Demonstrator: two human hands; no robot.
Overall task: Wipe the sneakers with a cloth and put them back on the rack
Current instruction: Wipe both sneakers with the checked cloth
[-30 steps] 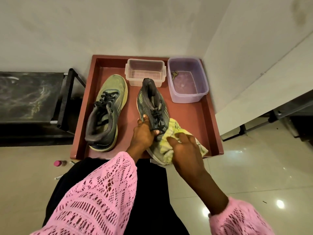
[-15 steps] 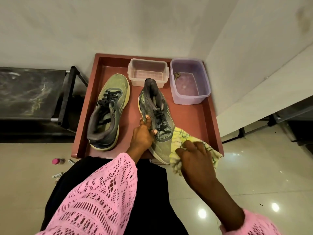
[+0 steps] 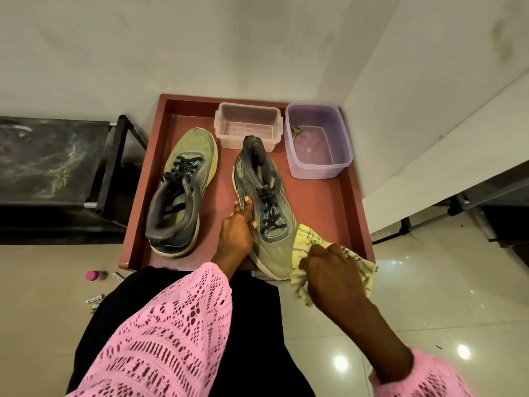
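Rack (image 3: pixel 57 167): dark shelf with a black frame, left of the tray, against the wall.
Tray (image 3: pixel 355 213): red-brown, rimmed, on the pale tiled floor in the wall corner; it holds two sneakers and two plastic tubs.
Left sneaker (image 3: pixel 183 193): olive-green with dark laces, flat on its sole in the tray's left half; long axis runs near to far, toe toward the wall, heel toward the person.
Right sneaker (image 3: pixel 272 213): lies the opposite way, heel collar toward the tubs, toe toward the person and reaching over the tray's near rim; long axis slants slightly right.
Purple tub (image 3: pixel 317 138): far right corner of the tray; shallow liquid inside, a small dark scrap at its left wall.
Clear tub (image 3: pixel 249 124): just left of the purple one; nothing visible inside.
Left hand (image 3: pixel 237 233): grips the right sneaker's left side, thumb lying along the upper beside the laces.
Right hand (image 3: pixel 329 270): fingers curled into a fist, bunching the cloth.
Cloth (image 3: pixel 306 242): yellow checked, touching the right sneaker's toe on its right side.
Floor bits (image 3: pixel 94 275): a pink-capped bottle and small tubes left of the person.
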